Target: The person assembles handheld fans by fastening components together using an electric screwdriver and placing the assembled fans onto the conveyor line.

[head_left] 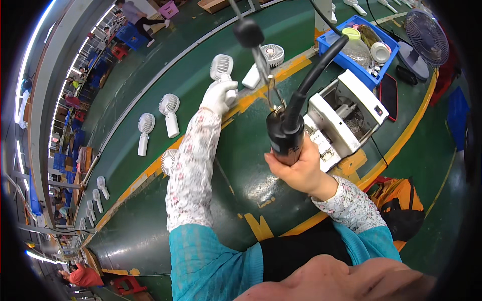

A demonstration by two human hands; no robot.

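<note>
My left hand (217,98), in a white glove, is closed around the handle of a white handheld fan (221,66) over the green belt. My right hand (306,171), bare, grips a black electric screwdriver (284,135) that hangs from a metal hook and has a thick black cable. Its lower tip is hidden by my hand. Another white handheld fan (272,54) lies just right of the one I hold. Left of my arm lie two more fans, one upright fan (169,108) and one beside it (145,129); a round fan head (168,161) shows partly behind my sleeve.
A white screw feeder (351,113) stands right of the screwdriver. Behind it are a blue bin (337,56) of parts, a desk fan (427,37) and a red-edged phone (388,98). Several fans (97,200) lie farther down the belt. People are in the left background.
</note>
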